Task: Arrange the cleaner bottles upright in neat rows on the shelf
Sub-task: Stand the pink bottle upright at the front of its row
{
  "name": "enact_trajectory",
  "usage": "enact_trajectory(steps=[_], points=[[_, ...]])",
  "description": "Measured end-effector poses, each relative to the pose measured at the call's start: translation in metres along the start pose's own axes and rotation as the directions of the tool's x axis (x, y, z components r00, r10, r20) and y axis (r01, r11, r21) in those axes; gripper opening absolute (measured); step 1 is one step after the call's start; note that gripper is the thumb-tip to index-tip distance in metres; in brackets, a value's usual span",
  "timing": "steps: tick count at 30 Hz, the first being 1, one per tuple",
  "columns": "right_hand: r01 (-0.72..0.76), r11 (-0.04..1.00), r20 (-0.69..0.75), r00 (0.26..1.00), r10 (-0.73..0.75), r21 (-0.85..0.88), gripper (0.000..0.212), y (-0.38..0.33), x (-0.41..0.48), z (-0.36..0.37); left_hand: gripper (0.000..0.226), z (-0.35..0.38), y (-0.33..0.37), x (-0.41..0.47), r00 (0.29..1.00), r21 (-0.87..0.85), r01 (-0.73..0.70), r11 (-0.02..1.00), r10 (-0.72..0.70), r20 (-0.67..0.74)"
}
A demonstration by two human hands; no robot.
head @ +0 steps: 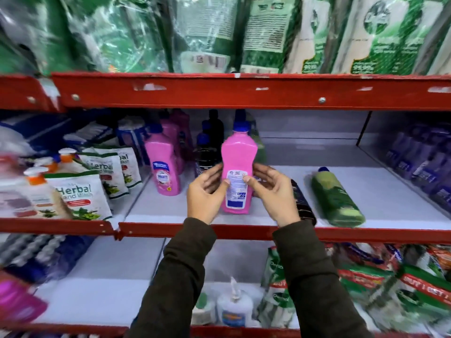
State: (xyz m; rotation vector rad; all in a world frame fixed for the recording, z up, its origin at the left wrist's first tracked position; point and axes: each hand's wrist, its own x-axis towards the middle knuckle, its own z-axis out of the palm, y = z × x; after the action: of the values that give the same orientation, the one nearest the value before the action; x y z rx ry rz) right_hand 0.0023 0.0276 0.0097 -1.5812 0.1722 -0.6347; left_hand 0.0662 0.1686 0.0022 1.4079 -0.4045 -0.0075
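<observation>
Two hands (240,191) grip pink bottle (238,172) (back label) | pouches (78,196): "Herbal"

Both hands on upright pink bottle (238,174) at shelf (170,213) front: left hand (204,194), right hand (273,195), thumbs on label. Green bottle (336,197) lying flat, right.

To my left I see Herbal hand wash pouches (80,198) leaning beside pump bottles (36,189). Above me hang green packets (263,32); below stands a white pump dispenser (234,306).
</observation>
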Motion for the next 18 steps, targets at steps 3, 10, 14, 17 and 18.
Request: enact_trajectory(steps=[3, 10, 14, 17, 18], points=[[0.024, 1.000, 0.017, 1.000, -0.024, 0.017, 0.040, 0.006, -0.002, 0.047, 0.045, -0.043, -0.003, 0.007, 0.999, 0.027, -0.020, 0.999, 0.021, -0.038], [0.064, 0.998, 0.012, 0.998, -0.065, 0.018, 0.043, 0.034, -0.008, 0.144, 0.041, -0.123, -0.010, 0.022, 0.991, 0.085, -0.015, 0.996, 0.026, -0.132], [0.057, 0.998, 0.032, 0.998, -0.057, -0.008, 0.046, 0.043, -0.010, 0.181, 0.036, -0.154, -0.014, 0.026, 0.990, 0.120, -0.029, 0.992, 0.045, -0.132], [0.071, 0.996, 0.036, 0.997, -0.069, -0.045, 0.047, 0.045, -0.011, 0.196, 0.036, -0.171, -0.020, 0.029, 0.990, 0.138, -0.042, 0.989, 0.059, -0.126], [0.076, 0.995, 0.038, 0.997, -0.074, -0.062, 0.047, 0.044, -0.011, 0.199, 0.036, -0.174, -0.022, 0.030, 0.990, 0.139, -0.044, 0.989, 0.061, -0.123]])
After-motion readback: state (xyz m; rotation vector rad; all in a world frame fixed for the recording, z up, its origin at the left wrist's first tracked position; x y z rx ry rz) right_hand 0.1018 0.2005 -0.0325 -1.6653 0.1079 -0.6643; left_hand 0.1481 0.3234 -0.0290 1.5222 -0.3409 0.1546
